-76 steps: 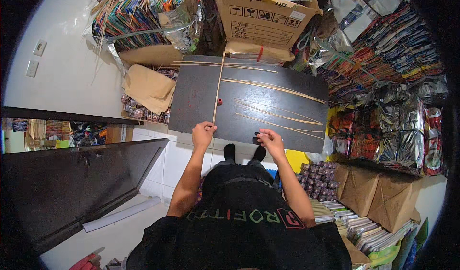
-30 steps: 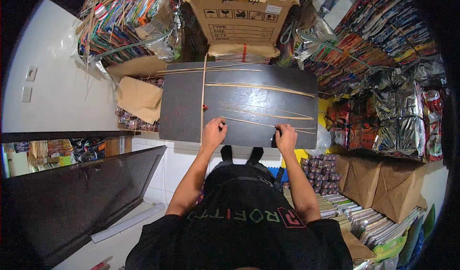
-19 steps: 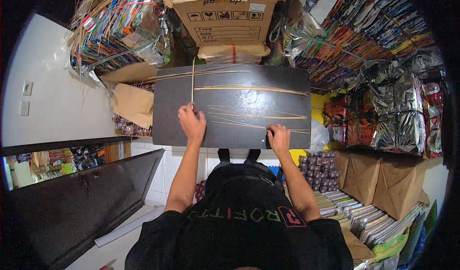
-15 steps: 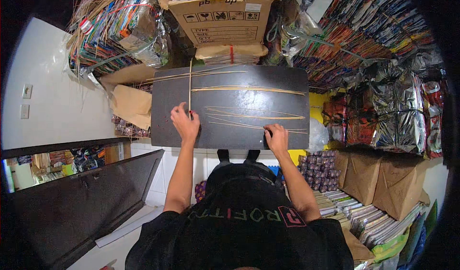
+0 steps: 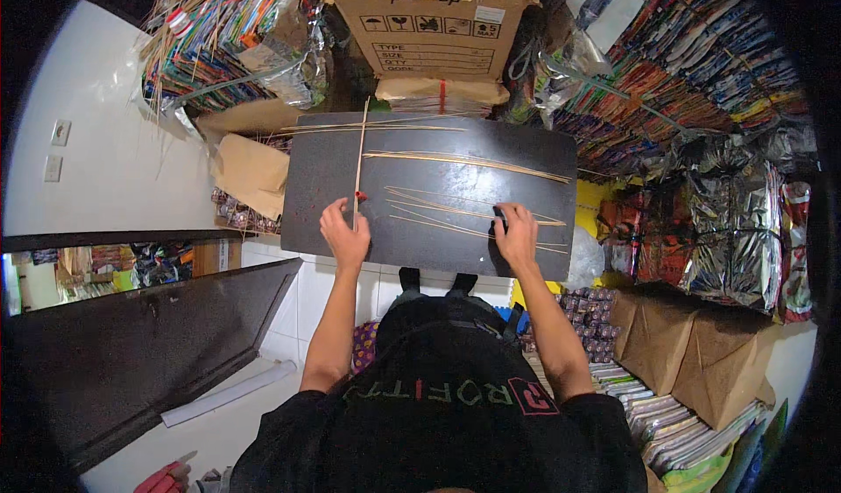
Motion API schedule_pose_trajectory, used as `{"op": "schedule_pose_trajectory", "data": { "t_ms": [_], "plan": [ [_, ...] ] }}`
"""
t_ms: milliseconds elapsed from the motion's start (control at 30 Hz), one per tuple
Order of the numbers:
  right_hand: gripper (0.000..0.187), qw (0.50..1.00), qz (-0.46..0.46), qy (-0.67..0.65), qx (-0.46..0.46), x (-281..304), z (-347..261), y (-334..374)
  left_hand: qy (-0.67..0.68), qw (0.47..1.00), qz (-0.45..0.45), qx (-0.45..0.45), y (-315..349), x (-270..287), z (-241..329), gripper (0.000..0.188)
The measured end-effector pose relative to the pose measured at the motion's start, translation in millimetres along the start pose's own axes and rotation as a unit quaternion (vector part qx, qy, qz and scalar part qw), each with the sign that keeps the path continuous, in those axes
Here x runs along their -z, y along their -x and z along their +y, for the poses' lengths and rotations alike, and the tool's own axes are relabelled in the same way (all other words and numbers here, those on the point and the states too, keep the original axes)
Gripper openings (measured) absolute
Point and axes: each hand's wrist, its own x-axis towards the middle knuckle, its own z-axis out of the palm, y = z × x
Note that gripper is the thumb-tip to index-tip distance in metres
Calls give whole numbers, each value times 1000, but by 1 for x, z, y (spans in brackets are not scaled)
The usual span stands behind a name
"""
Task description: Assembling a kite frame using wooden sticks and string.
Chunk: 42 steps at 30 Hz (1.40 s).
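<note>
Right hand (image 5: 517, 237) has moved — half a second ago it was down by the lower thin sticks (image 5: 429, 225), now it's farther up the tabletop (image 5: 324, 160), fingers by the middle thin sticks (image 5: 547, 222). Left hand (image 5: 346, 235) has slipped a bit nearer the body along the upright stick strip (image 5: 361, 151), so the small red item (image 5: 360, 196) beside that strip shows more fully just past the fingertips.

For the stick work this means the right hand is now nearest the middle set, left one stays with the strip that runs away from the body.

Left grip: thumb and fingers bent either side of the strip's near part; can't tell if they pinch it or only rest there. Right grip: fingers curled downward, dark patch under them — shadow or a held item, can't tell, so can't say whether it's closed on anything.

All sticks lie on the dark tabletop: thicker bundle (image 5: 464, 160) beyond the middle set, more sticks crossing under or over the strip near the far edge, order unclear. Cardboard box (image 5: 429, 42) stands beyond.
</note>
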Motion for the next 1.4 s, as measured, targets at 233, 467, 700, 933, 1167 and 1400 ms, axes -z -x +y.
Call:
{"op": "schedule_pose_trajectory", "data": {
  "t_ms": [233,467,700,933,1167,1400],
  "plan": [
    [46,997,27,62,31,-6,30,-56,66,984,-101,-134,-19,-28,35,32],
    [40,984,35,170,40,2,53,-93,65,964,-188,-176,-51,-69,48,27],
    [22,982,-17,189,5,9,49,-110,-10,957,-236,-170,-83,-93,50,22],
    [18,981,-23,191,17,3,56,-114,-116,944,-249,-183,-106,-113,67,19],
    [15,983,-9,185,14,1,59,-114,-123,934,-240,-232,-120,-130,71,15],
    [18,988,16,151,20,-1,58,-117,-162,914,-263,-262,-123,-148,70,15]
  ]
}}
